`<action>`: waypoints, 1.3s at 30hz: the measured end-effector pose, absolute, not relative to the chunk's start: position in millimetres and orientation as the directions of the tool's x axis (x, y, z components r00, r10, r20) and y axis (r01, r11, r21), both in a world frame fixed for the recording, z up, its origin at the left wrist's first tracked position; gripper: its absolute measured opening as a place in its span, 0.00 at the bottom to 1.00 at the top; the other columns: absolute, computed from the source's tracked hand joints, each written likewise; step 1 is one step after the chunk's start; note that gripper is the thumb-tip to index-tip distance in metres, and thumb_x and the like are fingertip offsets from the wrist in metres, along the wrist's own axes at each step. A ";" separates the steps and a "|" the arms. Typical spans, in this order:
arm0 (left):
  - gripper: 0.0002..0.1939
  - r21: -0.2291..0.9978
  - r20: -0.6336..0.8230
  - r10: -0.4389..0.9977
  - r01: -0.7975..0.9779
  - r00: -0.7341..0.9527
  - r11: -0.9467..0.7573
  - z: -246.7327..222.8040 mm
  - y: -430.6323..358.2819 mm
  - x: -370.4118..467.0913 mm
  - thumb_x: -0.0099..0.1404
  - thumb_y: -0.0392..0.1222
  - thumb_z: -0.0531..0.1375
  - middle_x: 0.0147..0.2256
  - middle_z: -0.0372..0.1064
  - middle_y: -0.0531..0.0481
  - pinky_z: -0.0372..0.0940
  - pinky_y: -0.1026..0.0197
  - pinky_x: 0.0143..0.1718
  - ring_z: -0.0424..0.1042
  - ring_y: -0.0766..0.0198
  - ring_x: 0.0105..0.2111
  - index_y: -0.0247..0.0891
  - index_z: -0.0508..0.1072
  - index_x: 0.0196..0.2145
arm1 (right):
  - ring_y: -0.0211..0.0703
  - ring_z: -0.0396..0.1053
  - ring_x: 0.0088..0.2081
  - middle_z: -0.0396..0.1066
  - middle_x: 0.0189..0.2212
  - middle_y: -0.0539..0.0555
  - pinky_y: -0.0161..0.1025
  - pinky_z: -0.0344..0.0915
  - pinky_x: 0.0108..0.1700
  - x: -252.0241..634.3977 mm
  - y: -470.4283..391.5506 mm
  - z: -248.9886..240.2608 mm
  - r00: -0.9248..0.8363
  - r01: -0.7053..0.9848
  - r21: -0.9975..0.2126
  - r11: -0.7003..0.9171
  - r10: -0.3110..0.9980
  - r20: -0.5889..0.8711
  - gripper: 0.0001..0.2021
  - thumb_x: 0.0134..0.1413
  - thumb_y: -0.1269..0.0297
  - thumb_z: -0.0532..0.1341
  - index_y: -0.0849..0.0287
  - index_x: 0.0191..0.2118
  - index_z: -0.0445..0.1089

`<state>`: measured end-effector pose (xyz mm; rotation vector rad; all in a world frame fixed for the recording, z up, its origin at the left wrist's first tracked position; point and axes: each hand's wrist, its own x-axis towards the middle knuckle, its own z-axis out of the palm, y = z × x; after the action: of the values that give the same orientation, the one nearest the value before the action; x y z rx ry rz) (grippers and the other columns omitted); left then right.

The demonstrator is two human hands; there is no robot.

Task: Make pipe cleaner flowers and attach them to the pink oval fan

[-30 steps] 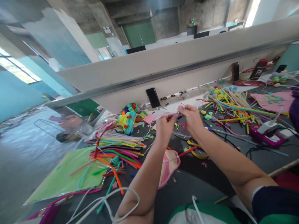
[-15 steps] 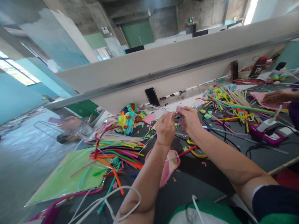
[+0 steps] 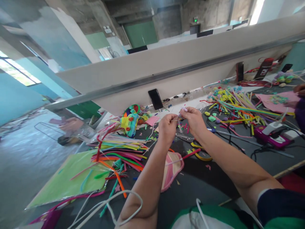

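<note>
My left hand [image 3: 168, 127] is closed in a pinch over the middle of the table, on a thin wire-like strand [image 3: 175, 120]. Just right of it, my right hand [image 3: 193, 120] pinches a small lilac pipe cleaner piece [image 3: 184, 109] that looks curled at the fingertips. The strand seems to run between both hands; its join is hidden by fingers. Below them lies a pink and cream fuzzy piece [image 3: 175, 170] with a red pipe cleaner [image 3: 191, 154] by its edge. Yellow-handled scissors [image 3: 202, 156] rest beneath my right wrist.
Bundled coloured pipe cleaners [image 3: 126, 146] lie left, near a green bagged sheet [image 3: 69, 181]. More pipe cleaners [image 3: 238, 105] and a purple power strip [image 3: 271, 136] are at right. A phone [image 3: 155, 99] leans on the partition. A co-worker's hand [image 3: 300, 90] shows far right.
The lilac piece, stretched out leftward across both hands before, now shows as a small curl at my right fingertips. My left hand has shifted slightly left. The co-worker's hand drew back rightward.
</note>
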<state>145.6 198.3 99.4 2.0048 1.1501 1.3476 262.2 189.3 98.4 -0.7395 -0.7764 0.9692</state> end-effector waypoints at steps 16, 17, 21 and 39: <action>0.08 0.522 0.668 0.677 0.453 0.310 -0.723 102.3 195.1 141.8 0.60 0.34 0.57 0.36 0.71 0.46 0.64 0.61 0.40 0.69 0.62 0.37 0.35 0.75 0.37 | 0.32 0.53 0.21 0.59 0.14 0.45 0.35 0.51 0.26 265.3 187.1 103.7 0.385 -0.429 -0.824 0.370 0.900 0.204 0.12 0.34 0.64 0.67 0.59 0.16 0.63; 0.10 0.415 0.720 0.611 0.501 0.329 -0.759 100.0 194.3 142.4 0.62 0.33 0.55 0.38 0.71 0.44 0.64 0.60 0.43 0.69 0.61 0.40 0.35 0.74 0.39 | 0.32 0.52 0.21 0.58 0.14 0.44 0.35 0.50 0.26 265.3 187.4 103.8 0.389 -0.432 -0.823 0.368 0.900 0.198 0.12 0.34 0.63 0.67 0.59 0.16 0.62; 0.12 0.201 0.789 0.483 0.583 0.379 -0.787 92.3 195.7 142.5 0.65 0.34 0.51 0.42 0.69 0.41 0.64 0.58 0.47 0.69 0.60 0.44 0.35 0.72 0.43 | 0.32 0.53 0.21 0.59 0.15 0.45 0.35 0.50 0.27 264.7 187.9 104.2 0.384 -0.471 -0.809 0.352 0.908 0.171 0.12 0.32 0.64 0.68 0.59 0.16 0.63; 0.10 0.176 0.836 0.430 0.576 0.341 -0.799 87.6 202.0 138.3 0.66 0.39 0.53 0.41 0.70 0.43 0.64 0.60 0.45 0.69 0.62 0.42 0.36 0.72 0.42 | 0.32 0.54 0.21 0.59 0.15 0.44 0.35 0.51 0.27 262.6 183.2 107.6 0.351 -0.508 -0.802 0.315 0.926 0.141 0.13 0.31 0.65 0.69 0.59 0.16 0.62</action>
<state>138.3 202.0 87.6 2.6926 1.0176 1.5982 262.6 183.2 107.6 -0.7376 -0.6761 1.0456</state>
